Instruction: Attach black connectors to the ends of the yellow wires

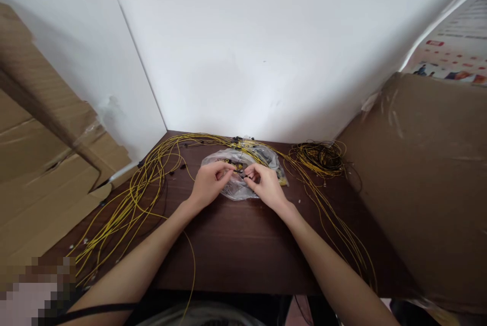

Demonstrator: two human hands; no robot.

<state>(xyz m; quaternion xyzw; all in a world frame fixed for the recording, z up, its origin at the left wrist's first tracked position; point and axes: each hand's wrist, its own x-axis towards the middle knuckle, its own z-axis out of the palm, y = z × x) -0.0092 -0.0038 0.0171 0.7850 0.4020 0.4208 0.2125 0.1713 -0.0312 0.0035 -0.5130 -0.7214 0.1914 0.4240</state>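
My left hand (211,180) is closed in a pinch, with a small dark part (238,170) at its fingertips that looks like a cable end. Facing it, my right hand (266,185) also pinches, and a bit of black shows between thumb and fingers, too small to name. A narrow gap separates the fingertips. Beneath and behind both hands lies a clear plastic bag (238,193) containing small black and yellow pieces. Thin yellow cables (152,163) run behind the bag and down the left side of the table.
A coiled bundle of yellow and black cable (319,157) lies at the back right. Cardboard stands on the left (45,163), and a large cardboard box (422,173) on the right. A white wall (266,52) closes off the back of the dark wooden table (236,250).
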